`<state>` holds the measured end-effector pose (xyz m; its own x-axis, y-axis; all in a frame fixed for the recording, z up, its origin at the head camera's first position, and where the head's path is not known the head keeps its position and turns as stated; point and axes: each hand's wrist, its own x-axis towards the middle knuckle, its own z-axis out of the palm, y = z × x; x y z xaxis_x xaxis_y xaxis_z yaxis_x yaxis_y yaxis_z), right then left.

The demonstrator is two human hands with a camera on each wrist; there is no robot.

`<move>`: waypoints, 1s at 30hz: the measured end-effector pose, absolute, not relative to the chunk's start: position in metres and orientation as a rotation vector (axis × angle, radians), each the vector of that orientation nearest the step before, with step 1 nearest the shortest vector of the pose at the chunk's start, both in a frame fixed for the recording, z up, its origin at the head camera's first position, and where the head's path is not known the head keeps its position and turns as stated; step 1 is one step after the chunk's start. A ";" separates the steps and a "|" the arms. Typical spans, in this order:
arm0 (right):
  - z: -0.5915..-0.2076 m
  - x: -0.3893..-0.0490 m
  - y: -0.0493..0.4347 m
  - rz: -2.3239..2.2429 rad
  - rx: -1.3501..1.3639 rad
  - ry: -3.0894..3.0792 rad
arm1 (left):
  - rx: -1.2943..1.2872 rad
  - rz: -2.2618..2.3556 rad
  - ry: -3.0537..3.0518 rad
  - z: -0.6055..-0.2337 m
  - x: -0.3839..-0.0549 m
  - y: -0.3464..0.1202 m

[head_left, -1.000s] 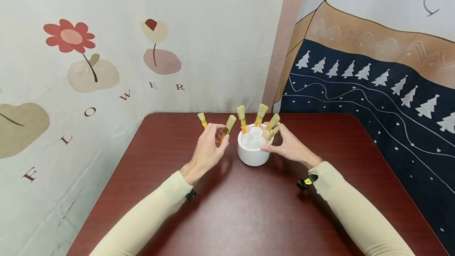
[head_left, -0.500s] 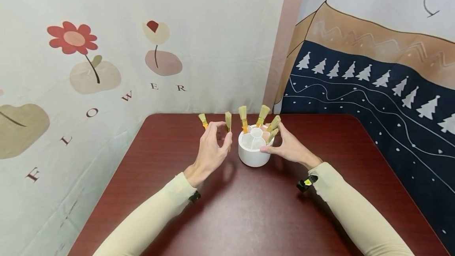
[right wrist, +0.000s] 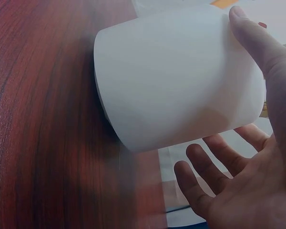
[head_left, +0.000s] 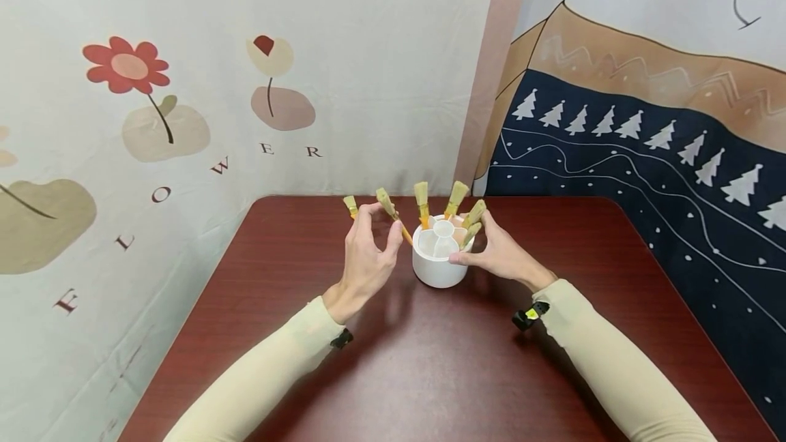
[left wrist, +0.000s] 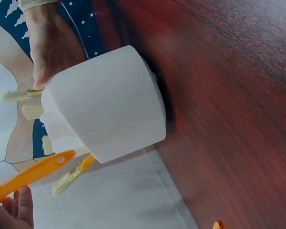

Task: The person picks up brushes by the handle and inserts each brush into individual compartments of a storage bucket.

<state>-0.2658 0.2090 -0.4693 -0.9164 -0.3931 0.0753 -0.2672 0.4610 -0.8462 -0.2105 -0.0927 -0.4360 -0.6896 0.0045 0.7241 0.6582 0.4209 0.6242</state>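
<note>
My left hand (head_left: 366, 261) pinches a flat bristle brush (head_left: 385, 202) between thumb and fingers. Its orange handle (left wrist: 35, 171) slants down toward the left side of a round white divided brush holder (head_left: 439, 273), and in the left wrist view the handle's end appears near the rim. At the holder's right side, my right hand (head_left: 505, 251) grips it, thumb on the near rim and fingers round the far side. Several brushes (head_left: 421, 202) stand bristles up in the holder's back and right compartments. The front compartments show no brush.
Another brush (head_left: 350, 205) shows its bristles behind my left hand, its lower part mostly hidden. The dark red wooden table (head_left: 417, 374) ends at the back against a light flower-printed cloth (head_left: 381, 87). A navy tree-printed cloth (head_left: 614, 169) hangs at the right.
The brush in my left hand has turned, its bristles swinging left and its handle end toward the holder. My right hand stays at the holder.
</note>
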 end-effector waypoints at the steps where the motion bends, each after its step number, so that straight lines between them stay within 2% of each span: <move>1: -0.470 -0.266 0.209 -1.455 -0.584 2.573 | -0.561 -1.294 -2.025 -0.435 -0.210 -0.092; 30: -0.467 -0.265 0.208 -1.440 -0.564 2.612 | -0.522 -1.340 -2.287 -0.451 -0.218 -0.075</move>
<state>-0.2646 0.2081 -0.4674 -0.9255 -0.3690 0.0851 -0.2689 0.4822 -0.8337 -0.2182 -0.0747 -0.4512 -0.8336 0.1006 0.5432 0.5230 0.4601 0.7174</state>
